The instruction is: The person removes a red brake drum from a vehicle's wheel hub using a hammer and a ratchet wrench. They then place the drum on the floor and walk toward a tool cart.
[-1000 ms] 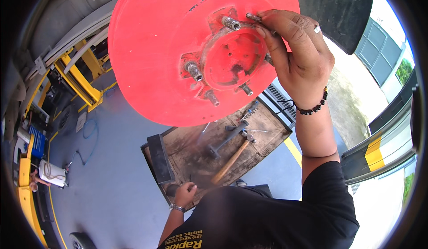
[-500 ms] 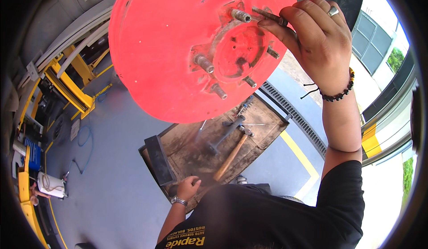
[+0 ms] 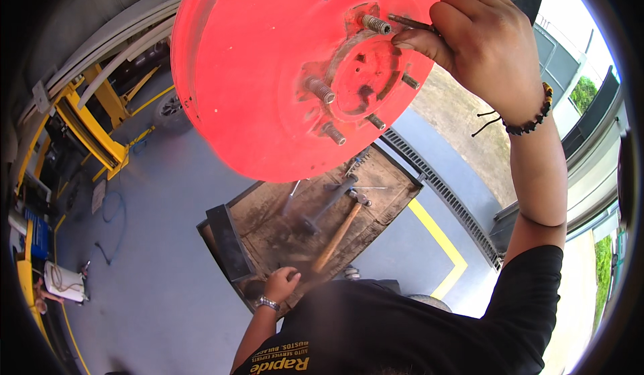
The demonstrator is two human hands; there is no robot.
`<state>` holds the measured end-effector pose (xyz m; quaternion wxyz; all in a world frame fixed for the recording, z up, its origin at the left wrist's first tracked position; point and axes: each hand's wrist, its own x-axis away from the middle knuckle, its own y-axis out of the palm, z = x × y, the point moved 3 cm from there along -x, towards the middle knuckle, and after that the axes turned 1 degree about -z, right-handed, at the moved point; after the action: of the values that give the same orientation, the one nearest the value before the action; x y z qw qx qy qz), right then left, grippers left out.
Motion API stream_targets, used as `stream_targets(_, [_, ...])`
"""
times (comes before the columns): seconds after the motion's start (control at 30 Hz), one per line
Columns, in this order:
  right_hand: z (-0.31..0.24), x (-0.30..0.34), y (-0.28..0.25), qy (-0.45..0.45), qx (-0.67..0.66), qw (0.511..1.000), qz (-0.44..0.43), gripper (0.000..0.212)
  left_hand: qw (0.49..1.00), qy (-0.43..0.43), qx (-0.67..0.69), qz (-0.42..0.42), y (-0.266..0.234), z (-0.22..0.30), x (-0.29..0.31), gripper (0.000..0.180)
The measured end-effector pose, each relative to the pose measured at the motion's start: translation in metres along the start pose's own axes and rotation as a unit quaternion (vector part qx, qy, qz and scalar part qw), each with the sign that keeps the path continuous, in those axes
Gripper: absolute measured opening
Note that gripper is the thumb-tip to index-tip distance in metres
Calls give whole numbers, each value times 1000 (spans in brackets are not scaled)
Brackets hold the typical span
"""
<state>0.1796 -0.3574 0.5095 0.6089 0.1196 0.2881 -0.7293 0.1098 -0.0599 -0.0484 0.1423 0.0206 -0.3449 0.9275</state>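
Observation:
A large red brake drum (image 3: 261,73) with several threaded wheel studs (image 3: 319,89) fills the upper middle of the view. My right hand (image 3: 486,56), raised at its right side, pinches a long threaded bolt (image 3: 410,22). The bolt's free end points left, close to the uppermost stud (image 3: 374,24); whether they touch is unclear. Low down, my left hand (image 3: 282,284) is closed over the near end of a worn brown tray (image 3: 379,207). Anything inside its fingers is hidden. Beside it lies a hammer with a wooden handle (image 3: 337,238).
On the tray also lie a dark hammer-like tool (image 3: 330,204), thin metal tools and a black block (image 3: 229,242). A drain grate (image 3: 443,190) crosses the floor at right. Yellow lift posts (image 3: 90,137), a blue hose (image 3: 121,217) and a white tank (image 3: 65,282) stand at left.
The view has shifted slightly, so the tray sits further left. My right hand has turned a little, keeping the bolt pinched near the upper stud. The left hand stays closed by the tray.

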Motion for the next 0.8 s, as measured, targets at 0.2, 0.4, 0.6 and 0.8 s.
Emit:
stream_targets(0.2, [-12,6,2,59,7,997,-42,36,1000,-22,1,-3,6,-6,1,34])
stream_targets(0.4, [-2,13,4,41,-29,997,-64,38,998,-51,-23,-8,2,-6,9,35])
stream_targets(0.6, [0,15,13,58,-87,994,-11,44,999,-47,8,1,-8,14,7,33])
stream_targets(0.8, [0,15,19,99,-167,979,67,47,1000,7,-11,8,-10,26,-15,32])
